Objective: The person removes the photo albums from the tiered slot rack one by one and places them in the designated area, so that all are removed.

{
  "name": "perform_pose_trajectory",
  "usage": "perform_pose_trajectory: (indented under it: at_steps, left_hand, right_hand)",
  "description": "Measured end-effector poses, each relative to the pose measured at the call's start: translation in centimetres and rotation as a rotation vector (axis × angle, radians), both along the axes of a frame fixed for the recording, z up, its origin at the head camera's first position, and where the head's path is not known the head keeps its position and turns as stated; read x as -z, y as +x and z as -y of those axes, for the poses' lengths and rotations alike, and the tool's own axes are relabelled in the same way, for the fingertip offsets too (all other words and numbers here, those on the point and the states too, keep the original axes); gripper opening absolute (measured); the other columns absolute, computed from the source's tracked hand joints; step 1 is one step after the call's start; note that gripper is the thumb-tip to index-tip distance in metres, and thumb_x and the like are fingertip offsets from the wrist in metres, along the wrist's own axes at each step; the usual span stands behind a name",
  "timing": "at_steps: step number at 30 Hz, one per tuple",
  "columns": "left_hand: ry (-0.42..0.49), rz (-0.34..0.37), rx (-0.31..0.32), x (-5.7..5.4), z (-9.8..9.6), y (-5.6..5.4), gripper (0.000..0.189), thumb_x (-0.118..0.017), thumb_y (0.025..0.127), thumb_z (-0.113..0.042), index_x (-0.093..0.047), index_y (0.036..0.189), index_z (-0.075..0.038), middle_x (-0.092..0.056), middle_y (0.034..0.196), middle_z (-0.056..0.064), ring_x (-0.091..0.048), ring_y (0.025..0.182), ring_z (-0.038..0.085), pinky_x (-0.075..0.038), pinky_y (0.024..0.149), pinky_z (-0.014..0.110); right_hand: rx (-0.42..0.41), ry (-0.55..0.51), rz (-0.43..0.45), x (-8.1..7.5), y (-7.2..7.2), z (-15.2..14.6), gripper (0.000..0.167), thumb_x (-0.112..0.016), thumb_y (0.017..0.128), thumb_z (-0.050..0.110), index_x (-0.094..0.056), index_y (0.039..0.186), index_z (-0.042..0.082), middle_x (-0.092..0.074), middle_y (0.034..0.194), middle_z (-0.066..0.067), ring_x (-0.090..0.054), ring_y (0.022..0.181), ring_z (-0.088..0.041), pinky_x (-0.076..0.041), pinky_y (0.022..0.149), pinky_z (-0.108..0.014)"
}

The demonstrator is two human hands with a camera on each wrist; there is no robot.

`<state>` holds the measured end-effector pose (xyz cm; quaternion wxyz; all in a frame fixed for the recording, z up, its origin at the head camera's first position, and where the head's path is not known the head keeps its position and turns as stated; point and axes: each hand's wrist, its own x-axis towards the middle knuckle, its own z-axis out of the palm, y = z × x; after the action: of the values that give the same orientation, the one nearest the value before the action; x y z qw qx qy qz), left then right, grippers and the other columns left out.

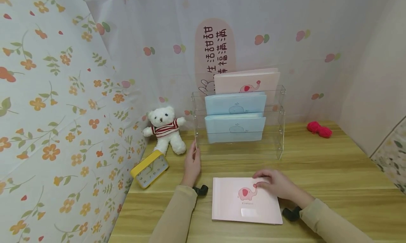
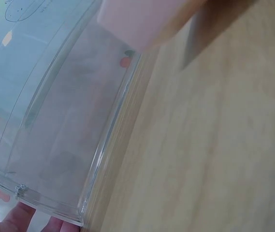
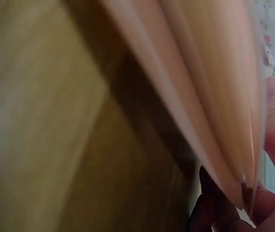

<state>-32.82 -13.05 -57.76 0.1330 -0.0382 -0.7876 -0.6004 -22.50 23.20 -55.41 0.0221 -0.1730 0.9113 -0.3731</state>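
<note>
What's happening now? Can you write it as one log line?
left grip: holds side of rack | right grip: holds front pink book | blue books: in rack | bear: left of rack

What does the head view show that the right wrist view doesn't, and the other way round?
Only the head view: the left hand, the white bear, the yellow clock, and the elephant drawing on the cover of the pink book.

Only the right wrist view: a close, slightly blurred edge-on look at the book, its layers parted, with digits of the right hand on both sides of it.

Both: the pink book, the right hand holding it, and the wooden tabletop.
</note>
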Motion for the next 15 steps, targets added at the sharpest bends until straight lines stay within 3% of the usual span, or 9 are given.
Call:
perform_pose_trajectory:
  at_steps: [7,12,15]
  left_hand:
    - [-0.019,0.008,0.005,-0.1,0.1,0.2,0.051,-0.051,0.119,-0.028,-0.046,0.17,-0.028,-0.058,0.164,0.017,-0.062,0.146,0.04,-0.052,0.118,0.061]
    - [-0.006,0.008,0.004,-0.2,0.0,0.2,0.051,-0.051,0.118,-0.026,-0.046,0.17,-0.027,-0.057,0.165,0.018,-0.061,0.146,0.041,-0.051,0.12,0.061]
    - [-0.016,0.007,0.007,-0.3,0.0,0.2,0.052,-0.051,0.119,-0.027,-0.045,0.17,-0.027,-0.058,0.164,0.018,-0.062,0.146,0.04,-0.052,0.119,0.061]
  right_hand:
    - [-0.083,0.074,0.065,-0.3,0.2,-0.6,0.033,-0.087,0.096,0.034,-0.078,0.127,0.029,-0.077,0.132,0.003,-0.069,0.123,-0.022,-0.058,0.108,-0.041]
    - [-0.157,0.124,0.04,-0.9,0.4,-0.8,0.041,-0.087,0.095,0.038,-0.076,0.132,0.027,-0.074,0.136,0.001,-0.066,0.124,-0.025,-0.057,0.107,-0.044]
    - [-0.161,0.155,0.014,-1.0,0.6,-0.8,0.041,-0.088,0.094,0.038,-0.075,0.133,0.028,-0.074,0.136,0.001,-0.065,0.126,-0.028,-0.057,0.107,-0.047]
